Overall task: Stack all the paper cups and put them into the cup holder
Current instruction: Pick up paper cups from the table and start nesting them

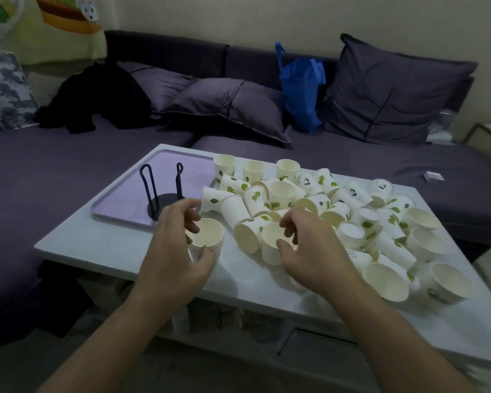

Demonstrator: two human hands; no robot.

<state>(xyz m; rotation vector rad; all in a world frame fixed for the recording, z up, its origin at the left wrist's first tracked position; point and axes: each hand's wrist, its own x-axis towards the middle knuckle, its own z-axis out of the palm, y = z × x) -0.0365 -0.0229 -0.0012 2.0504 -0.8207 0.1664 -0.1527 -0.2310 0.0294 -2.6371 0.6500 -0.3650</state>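
A big heap of white paper cups with green leaf prints (318, 205) covers the right half of the white table (102, 236); some stand upright, many lie on their sides. My left hand (176, 251) grips one upright cup (207, 235) by its rim and wall, just left of the heap. My right hand (309, 248) curls around another upright cup (272, 239) at the heap's near edge, thumb and fingers at its rim. The black wire cup holder (162, 191) stands empty on a lilac tray (119, 199), behind my left hand.
A dark purple sofa (68, 154) with cushions wraps behind and left of the table. A blue bag (301, 89) and black clothing (97, 100) lie on it. A small white box (434, 176) sits on the seat at right. Cables show under the table.
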